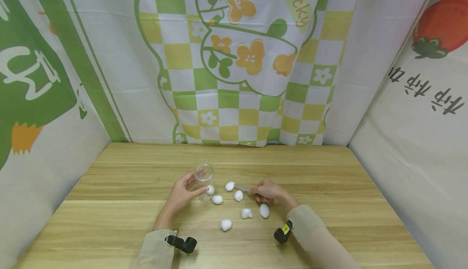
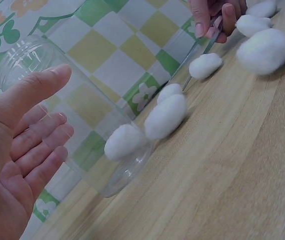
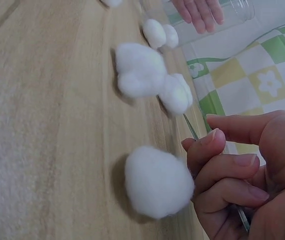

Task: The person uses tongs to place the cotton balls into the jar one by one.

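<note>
My left hand (image 1: pixel 180 195) holds a clear, open-topped jar (image 1: pixel 203 179) standing upright on the table, thumb on the near side and fingers on the far side. One cotton ball (image 2: pixel 124 142) shows low at the jar in the left wrist view. My right hand (image 1: pixel 269 191) grips metal tweezers (image 1: pixel 242 188), their tips right at a cotton ball (image 1: pixel 230 186) to the right of the jar. Close below the tweezers lies another cotton ball (image 1: pixel 239 196). Much of the tweezers is hidden by the curled right fingers (image 3: pixel 225 172).
Beside the jar's base rests a cotton ball (image 1: pixel 217 199). Nearer the front lie more cotton balls, one below the right hand (image 1: pixel 264 211), one left of it (image 1: pixel 246 213) and one in front (image 1: pixel 226 225). A patterned curtain (image 1: pixel 226 106) hangs behind the wooden table (image 1: pixel 128 220).
</note>
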Demonstrator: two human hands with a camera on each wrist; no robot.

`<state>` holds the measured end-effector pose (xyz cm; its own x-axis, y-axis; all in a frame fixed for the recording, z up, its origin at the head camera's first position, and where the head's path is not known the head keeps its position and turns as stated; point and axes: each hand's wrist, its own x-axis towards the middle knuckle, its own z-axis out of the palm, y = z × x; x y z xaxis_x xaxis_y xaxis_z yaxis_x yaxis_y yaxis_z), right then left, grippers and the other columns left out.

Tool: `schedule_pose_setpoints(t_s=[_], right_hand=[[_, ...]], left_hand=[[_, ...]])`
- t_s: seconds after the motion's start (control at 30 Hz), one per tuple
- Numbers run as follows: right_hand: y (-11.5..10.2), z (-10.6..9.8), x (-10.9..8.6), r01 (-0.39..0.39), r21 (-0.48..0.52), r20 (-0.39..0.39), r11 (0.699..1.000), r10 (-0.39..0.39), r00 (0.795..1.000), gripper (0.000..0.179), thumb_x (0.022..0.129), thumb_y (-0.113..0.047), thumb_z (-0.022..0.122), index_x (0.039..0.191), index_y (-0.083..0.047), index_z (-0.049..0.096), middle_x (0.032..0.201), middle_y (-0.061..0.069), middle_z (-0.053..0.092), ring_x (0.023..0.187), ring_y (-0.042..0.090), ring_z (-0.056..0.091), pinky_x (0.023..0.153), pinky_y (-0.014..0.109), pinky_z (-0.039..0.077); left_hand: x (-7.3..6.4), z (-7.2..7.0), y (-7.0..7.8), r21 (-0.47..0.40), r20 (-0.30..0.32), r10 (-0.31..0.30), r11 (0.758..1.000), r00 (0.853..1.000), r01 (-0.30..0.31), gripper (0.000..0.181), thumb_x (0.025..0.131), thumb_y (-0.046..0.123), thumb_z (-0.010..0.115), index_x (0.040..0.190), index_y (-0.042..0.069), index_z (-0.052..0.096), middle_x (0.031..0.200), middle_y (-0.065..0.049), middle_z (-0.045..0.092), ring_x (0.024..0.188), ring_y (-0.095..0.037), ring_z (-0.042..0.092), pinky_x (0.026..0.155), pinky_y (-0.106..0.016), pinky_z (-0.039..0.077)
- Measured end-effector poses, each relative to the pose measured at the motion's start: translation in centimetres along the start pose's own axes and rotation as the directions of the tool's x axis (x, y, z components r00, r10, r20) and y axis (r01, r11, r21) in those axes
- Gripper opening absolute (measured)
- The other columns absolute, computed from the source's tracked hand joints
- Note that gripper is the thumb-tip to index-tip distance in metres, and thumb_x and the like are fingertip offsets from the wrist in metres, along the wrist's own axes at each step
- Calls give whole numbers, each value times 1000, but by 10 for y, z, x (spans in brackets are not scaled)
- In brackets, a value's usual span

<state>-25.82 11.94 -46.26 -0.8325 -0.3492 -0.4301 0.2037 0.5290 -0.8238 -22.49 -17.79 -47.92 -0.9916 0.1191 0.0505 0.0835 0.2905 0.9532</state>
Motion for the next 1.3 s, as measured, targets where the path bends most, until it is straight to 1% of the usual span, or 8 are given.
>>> schedule_pose_setpoints(t_s=[0.2,0.43,0.8,1.03,1.17,1.3], right_hand=[[-1,3,2,-8,-2,-7,1000,8,1000,37,93,-20,60,58,-13,51,47,-6,44,40,3,27,38,14,22],[1,4,8,-17,-4,-8,1000,17,1000,36,93,-22,60,59,-13,52,47,-7,44,39,3,26,37,13,22],[3,6,13,-1,66,30,998,-1,1000,28,94,-18,58,68,-9,57,48,-6,45,39,3,27,36,14,21],[6,8,19,22,78,20,997,-23,1000,25,94,-14,58,70,-8,57,48,-7,45,39,1,27,37,12,20],[7,9,19,42,83,9,996,-43,999,21,94,-13,58,74,-6,59,49,-7,45,40,1,28,38,12,21],[7,8,18,44,94,4,995,-44,999,18,94,-13,57,79,-3,61,50,-6,45,41,1,29,38,12,21]], left_hand=[[-1,0,1,-2,3,-10,1000,1000,10,68,84,22,75,143,8,44,147,-15,49,139,-36,44,119,-47,35],[0,0,0,-1,3,-10,1000,1000,10,68,83,23,76,142,9,45,147,-14,50,139,-35,45,119,-47,36],[0,0,0,3,5,-7,1000,1000,7,67,84,22,75,143,8,44,147,-14,49,139,-35,44,119,-47,35],[1,0,-2,7,3,-1,1000,1000,1,67,84,22,75,142,9,45,146,-14,50,138,-35,45,119,-47,36],[1,0,-2,13,1,-7,1000,1000,7,67,83,22,75,142,9,45,146,-14,50,138,-36,45,119,-48,36],[1,1,-2,14,-1,-6,1000,1000,6,67,83,22,75,142,10,45,146,-14,50,138,-36,45,119,-48,36]])
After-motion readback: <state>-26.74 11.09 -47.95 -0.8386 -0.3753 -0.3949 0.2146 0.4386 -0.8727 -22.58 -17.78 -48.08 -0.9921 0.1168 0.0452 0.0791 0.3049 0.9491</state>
